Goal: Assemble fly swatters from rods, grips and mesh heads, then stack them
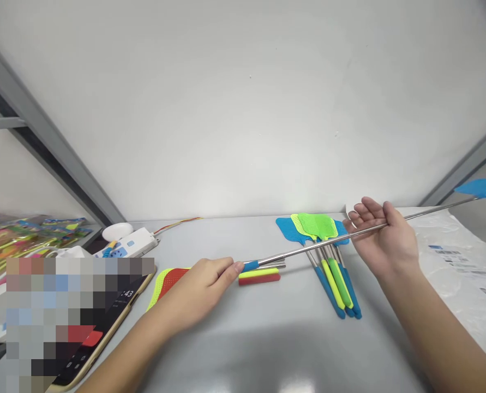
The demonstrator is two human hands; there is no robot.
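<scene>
A blue fly swatter (308, 249) with a long, drawn-out metal rod slants across the view, rising to the right. My left hand (210, 286) is closed around its blue grip. The swatter's blue head is at the far right edge, partly cut off. My right hand (384, 240) is open, palm up and fingers loosely spread, with the rod crossing over the palm. Below the rod lies a fanned group of shorter fly swatters (328, 273) in blue, yellow and green. Beside my left hand, yellow and red swatters (259, 277) are partly covered by that hand.
A phone (115, 311), partly pixelated, stands at the left. Behind it are a white power strip (138, 243) and a round white object (117, 231). Colourful packaged goods (25, 237) lie at far left. White plastic wrapping (459, 273) covers the table's right side. A pale wall panel (243, 109) rises behind.
</scene>
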